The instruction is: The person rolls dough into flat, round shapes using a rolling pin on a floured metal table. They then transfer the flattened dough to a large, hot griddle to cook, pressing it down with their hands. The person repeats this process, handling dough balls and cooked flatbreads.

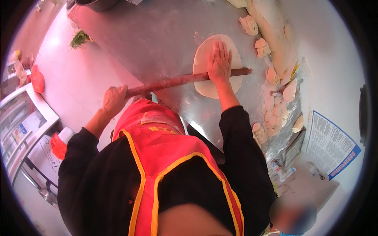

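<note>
A flat, roughly oval sheet of dough lies on the metal worktop. Across its lower half runs a long wooden rolling pin, slightly tilted. My left hand grips the pin's left end, beyond the worktop's near edge. My right hand lies palm down over the dough and the pin, fingers extended and pointing away from me; its wrist end crosses the pin near the right end. How firmly the palm presses cannot be seen.
Along the worktop's right side sit a long mass of dough, torn lumps and several small dough pieces. A dark pot stands at the far left. Green leaves lie left of the worktop. A printed sheet is at the right.
</note>
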The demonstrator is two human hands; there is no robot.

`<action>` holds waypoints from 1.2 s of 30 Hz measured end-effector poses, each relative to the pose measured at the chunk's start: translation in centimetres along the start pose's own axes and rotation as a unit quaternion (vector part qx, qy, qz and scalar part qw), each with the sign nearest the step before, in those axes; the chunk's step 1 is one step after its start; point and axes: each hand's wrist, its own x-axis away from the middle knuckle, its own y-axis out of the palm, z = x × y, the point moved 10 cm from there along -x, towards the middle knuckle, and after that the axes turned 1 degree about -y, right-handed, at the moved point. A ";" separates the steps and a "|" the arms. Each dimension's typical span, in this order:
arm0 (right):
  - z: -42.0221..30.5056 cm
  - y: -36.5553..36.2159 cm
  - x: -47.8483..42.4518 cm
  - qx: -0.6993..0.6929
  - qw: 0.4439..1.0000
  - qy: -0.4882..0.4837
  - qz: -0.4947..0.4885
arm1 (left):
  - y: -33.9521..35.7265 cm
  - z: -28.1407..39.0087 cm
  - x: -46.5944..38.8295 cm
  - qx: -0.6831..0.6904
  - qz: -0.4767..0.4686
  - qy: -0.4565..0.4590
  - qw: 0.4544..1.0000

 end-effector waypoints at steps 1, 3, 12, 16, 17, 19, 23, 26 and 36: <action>0.0 0.4 0.4 0.004 1.000 0.006 -0.007 | 0.9 0.3 0.3 0.012 -0.028 -0.010 0.999; 1.2 0.4 7.6 0.012 0.999 0.010 -0.040 | 3.1 2.1 2.3 0.042 -0.090 -0.031 0.995; 8.5 -7.3 22.5 0.062 0.986 0.149 -0.044 | -0.8 10.0 -4.8 -0.103 0.012 0.193 0.976; 8.0 -4.4 31.9 -0.050 0.948 0.298 -0.096 | -7.8 23.8 -11.1 -0.152 0.119 0.369 0.909; 6.8 -4.1 33.2 -0.079 0.939 0.324 -0.086 | -6.9 26.3 -12.4 -0.106 0.141 0.404 0.898; 4.2 -5.3 31.4 -0.066 0.956 0.283 -0.032 | -1.5 29.3 -15.0 -0.080 0.154 0.410 0.896; 6.0 -6.3 31.9 0.002 0.948 0.318 0.023 | 3.5 39.1 -21.9 -0.095 0.107 0.374 0.916; 8.8 -6.7 32.2 0.010 0.943 0.330 0.030 | 4.1 46.5 -24.8 -0.088 0.123 0.397 0.905; -0.4 -3.6 32.9 -0.108 0.941 0.319 0.015 | -0.1 30.4 -19.3 -0.149 0.116 0.423 0.886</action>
